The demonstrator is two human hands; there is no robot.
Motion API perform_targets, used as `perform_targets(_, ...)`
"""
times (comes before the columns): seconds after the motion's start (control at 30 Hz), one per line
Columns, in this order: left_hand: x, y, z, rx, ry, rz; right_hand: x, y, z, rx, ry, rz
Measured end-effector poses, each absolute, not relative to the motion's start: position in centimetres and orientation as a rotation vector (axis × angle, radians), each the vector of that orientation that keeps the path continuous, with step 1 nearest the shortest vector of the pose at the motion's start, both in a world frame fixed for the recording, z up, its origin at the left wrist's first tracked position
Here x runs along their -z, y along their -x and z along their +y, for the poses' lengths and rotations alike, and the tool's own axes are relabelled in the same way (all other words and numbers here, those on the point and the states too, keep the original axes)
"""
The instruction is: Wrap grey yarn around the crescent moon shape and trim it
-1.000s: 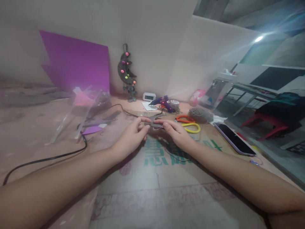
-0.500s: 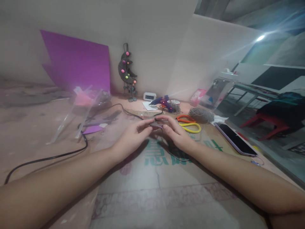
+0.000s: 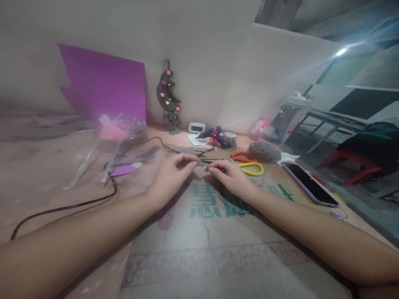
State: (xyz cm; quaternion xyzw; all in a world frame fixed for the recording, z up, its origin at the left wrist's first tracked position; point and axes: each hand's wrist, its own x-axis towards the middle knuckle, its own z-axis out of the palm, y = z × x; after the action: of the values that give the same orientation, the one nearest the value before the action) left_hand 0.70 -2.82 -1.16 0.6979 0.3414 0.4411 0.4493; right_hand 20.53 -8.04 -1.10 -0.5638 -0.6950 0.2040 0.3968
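Observation:
My left hand (image 3: 176, 172) is closed in a pinch, thumb against forefinger, on a small greyish-purple piece (image 3: 202, 163) whose shape is too small to make out. Facing it, my right hand (image 3: 229, 176) pinches with thumb and fingertips at what looks like thin grey yarn (image 3: 232, 206); the strand loops out beneath that hand onto the printed cardboard (image 3: 202, 232). A small gap separates the two hands. Just beyond the right hand lie scissors (image 3: 252, 168) with orange and yellow handles, their blades pointing left behind the fingers.
A glue gun (image 3: 213, 135) with a lit red light stands before a white digital clock (image 3: 196, 127). Right of it are a grey yarn ball (image 3: 263, 152) and a phone (image 3: 308, 184). Glue sticks (image 3: 82, 168), a black cable (image 3: 62, 207) and purple sheet (image 3: 109, 87) are left. A moon ornament (image 3: 166, 93) hangs behind.
My hands have drawn apart, the right one shifting right and slightly down, so a gap shows between the fingertips. The view has tilted up slightly.

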Motion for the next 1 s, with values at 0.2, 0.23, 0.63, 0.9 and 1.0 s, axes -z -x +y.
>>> perform_targets(0.2, 0.9, -0.7, -3.0, -1.028, -1.764, 0.885, 0.6, -20.3, -9.0, -0.098, 1.371, -1.942)
perform_targets(0.23, 0.9, -0.7, -3.1, -1.018, -1.772, 0.886, 0.6, -20.1, -9.2, -0.051, 1.341, -1.995)
perform_targets(0.63, 0.7, -0.9, -3.7, -0.976, -1.824, 0.832, 0.5, -19.3, -10.1, 0.451, 1.077, -2.377)
perform_targets(0.9, 0.9, -0.8, -4.3, -0.846, -2.038, 0.718, 0.3, -19.8, -10.0, 0.125, 1.243, -2.095)
perform_targets(1.0, 1.1, -0.9, -4.3, -0.847, -2.047, 0.684, 0.3, -19.8, -9.7, 0.021, 1.292, -2.011)
